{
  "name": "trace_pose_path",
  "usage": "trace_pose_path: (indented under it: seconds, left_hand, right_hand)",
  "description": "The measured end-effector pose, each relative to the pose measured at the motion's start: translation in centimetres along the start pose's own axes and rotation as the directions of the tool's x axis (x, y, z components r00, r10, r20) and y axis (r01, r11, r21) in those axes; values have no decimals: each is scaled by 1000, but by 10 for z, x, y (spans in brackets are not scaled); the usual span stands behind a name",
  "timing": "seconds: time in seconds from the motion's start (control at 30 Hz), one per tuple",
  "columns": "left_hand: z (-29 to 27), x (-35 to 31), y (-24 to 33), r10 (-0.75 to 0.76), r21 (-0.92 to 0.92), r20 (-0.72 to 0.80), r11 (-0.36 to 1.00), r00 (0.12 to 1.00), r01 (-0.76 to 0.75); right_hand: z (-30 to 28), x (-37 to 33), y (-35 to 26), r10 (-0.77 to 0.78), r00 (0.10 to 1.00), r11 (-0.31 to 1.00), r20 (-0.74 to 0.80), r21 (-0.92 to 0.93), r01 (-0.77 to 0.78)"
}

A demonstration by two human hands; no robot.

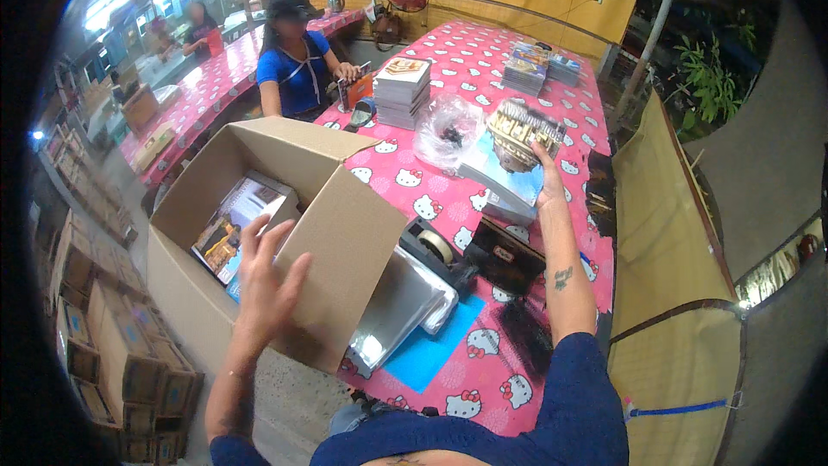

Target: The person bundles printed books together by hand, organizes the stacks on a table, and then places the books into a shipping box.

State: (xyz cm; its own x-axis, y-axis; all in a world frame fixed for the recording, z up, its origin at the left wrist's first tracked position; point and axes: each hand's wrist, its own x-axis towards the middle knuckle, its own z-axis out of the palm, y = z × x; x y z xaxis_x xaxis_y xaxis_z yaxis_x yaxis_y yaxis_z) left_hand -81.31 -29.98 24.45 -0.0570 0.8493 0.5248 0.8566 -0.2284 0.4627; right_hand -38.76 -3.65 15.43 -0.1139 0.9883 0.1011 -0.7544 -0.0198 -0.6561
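My left hand [266,280] hovers open, fingers spread, over the rim of an open cardboard box [341,242] that holds flat printed packs [237,224]. My right hand [545,181] reaches across the pink patterned table [483,60] and grips a bundle of printed cards [517,131], lifted and tilted above a flat blue pack [504,174]. A crumpled clear plastic bag [448,125] lies just left of the bundle.
A tape dispenser [435,246], shiny silver sleeves [401,306] and a blue sheet [431,345] lie near the box. Stacks of packs [401,86] stand farther up the table, where a person in a blue shirt [293,65] sits. Cartons [112,336] pile at the left.
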Motion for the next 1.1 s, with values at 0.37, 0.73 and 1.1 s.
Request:
trace_pose_path:
  seconds: [0.37, 0.73, 1.1]
  left_hand:
    - [-2, -6, -66, -229, 89, -8, 969, 973, 229]
    - [-52, -36, -44, -307, 212, 138, 938, 942, 274]
    - [-56, -106, -106, 45, 267, 143, 960, 989, -82]
  right_hand:
    - [-212, 84, 13, 155, 903, 853, -401, -407, -327]
    - [-220, 109, 65, -228, 862, 237, -453, -884, -402]
    - [293, -12, 140, 49, 643, 157, 764, -642, 751]
